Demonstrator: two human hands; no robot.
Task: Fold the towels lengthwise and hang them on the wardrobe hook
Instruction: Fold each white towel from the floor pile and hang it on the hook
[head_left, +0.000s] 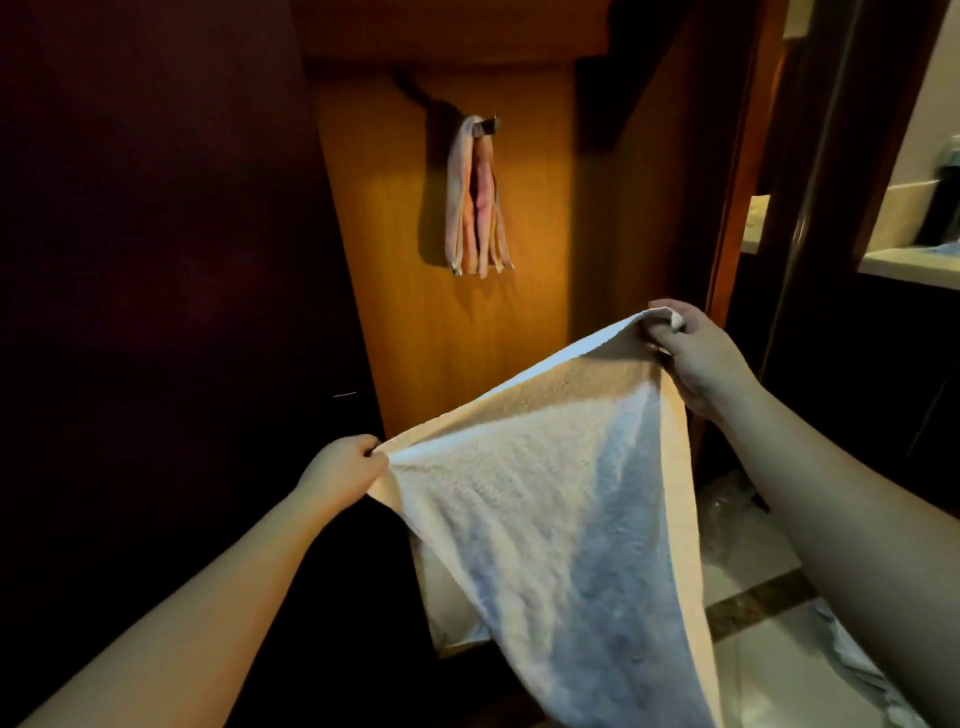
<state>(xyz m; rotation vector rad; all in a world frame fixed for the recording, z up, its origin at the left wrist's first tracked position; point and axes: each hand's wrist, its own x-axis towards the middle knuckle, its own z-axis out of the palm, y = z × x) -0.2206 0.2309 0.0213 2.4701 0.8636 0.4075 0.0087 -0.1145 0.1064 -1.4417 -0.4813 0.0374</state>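
A white towel (561, 499) hangs stretched between my two hands in front of the wooden wardrobe panel (415, 332). My left hand (345, 467) pinches its lower left corner. My right hand (696, 348) grips the upper right corner, held higher. The rest of the towel droops toward the floor. Above, a small dark hook (488, 126) on the panel carries several folded towels (475, 202) hanging in narrow strips.
A dark wardrobe door (156, 260) fills the left side. A wooden door frame (737, 182) stands at the right, with a lit counter (904, 260) beyond it. Pale tiled floor (769, 670) with crumpled clear plastic (727, 499) lies at the lower right.
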